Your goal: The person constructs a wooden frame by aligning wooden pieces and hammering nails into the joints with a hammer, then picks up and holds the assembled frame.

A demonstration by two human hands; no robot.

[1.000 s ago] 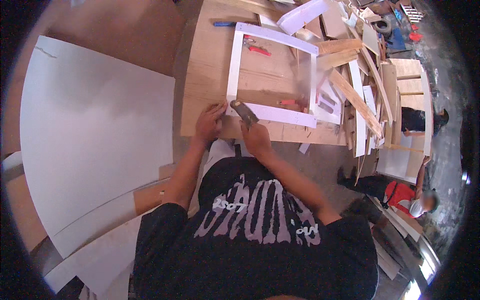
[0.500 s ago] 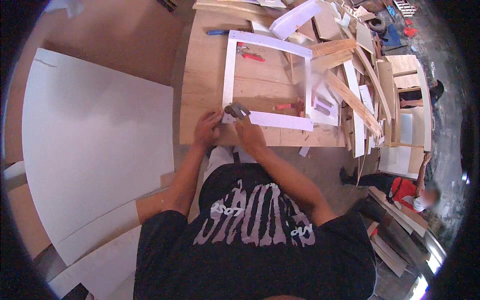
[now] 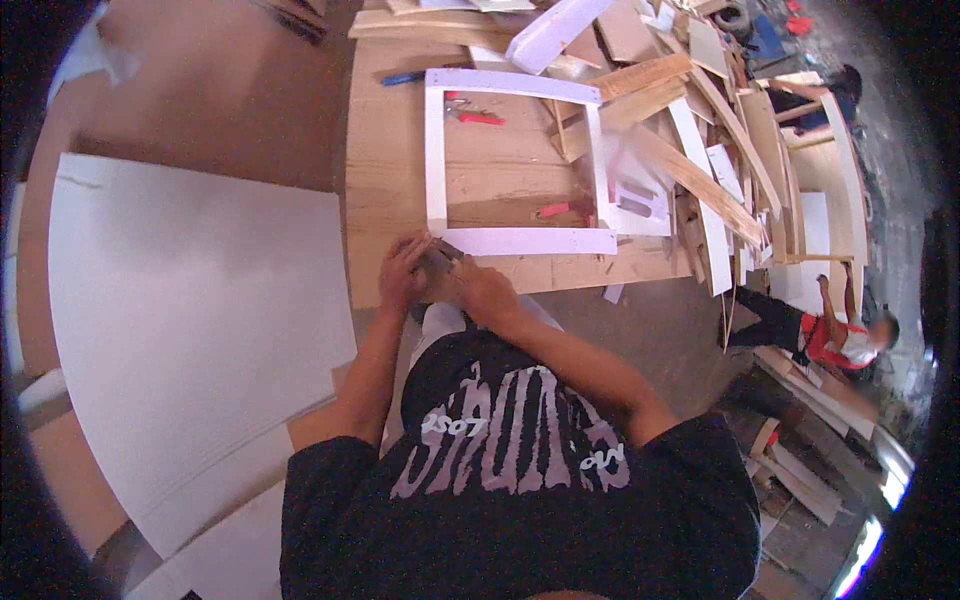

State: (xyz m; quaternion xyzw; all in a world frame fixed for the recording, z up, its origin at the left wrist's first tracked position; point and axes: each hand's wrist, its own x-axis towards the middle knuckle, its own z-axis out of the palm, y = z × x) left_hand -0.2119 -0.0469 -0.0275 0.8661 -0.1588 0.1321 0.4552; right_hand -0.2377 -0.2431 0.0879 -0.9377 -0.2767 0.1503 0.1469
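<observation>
A white wooden frame [image 3: 530, 242] lies flat on the plywood worktable [image 3: 400, 170]. My right hand [image 3: 487, 290] is closed around a hammer [image 3: 447, 250], whose dark head is at the frame's near left corner. Beside that corner, my left hand [image 3: 403, 270] has its fingers pinched together at the table's front edge. Whatever it grips, if anything, is too small to make out. Inside the frame lie red-handled pliers [image 3: 480, 118] and, nearer the right side, another red-handled tool [image 3: 555, 210]. A blue-handled tool [image 3: 403, 77] rests by the far left corner.
Wood offcuts and boards [image 3: 690, 180] are heaped over the table's right side. A large white panel [image 3: 190, 320] stands to my left. On the right, a person in a red vest [image 3: 825, 340] is near a wooden cabinet-like structure [image 3: 850, 190]; another person is behind it.
The hammer head has come down and nearer to me at the frame's corner. My view has shifted slightly right. The person in the red vest has changed arm position.
</observation>
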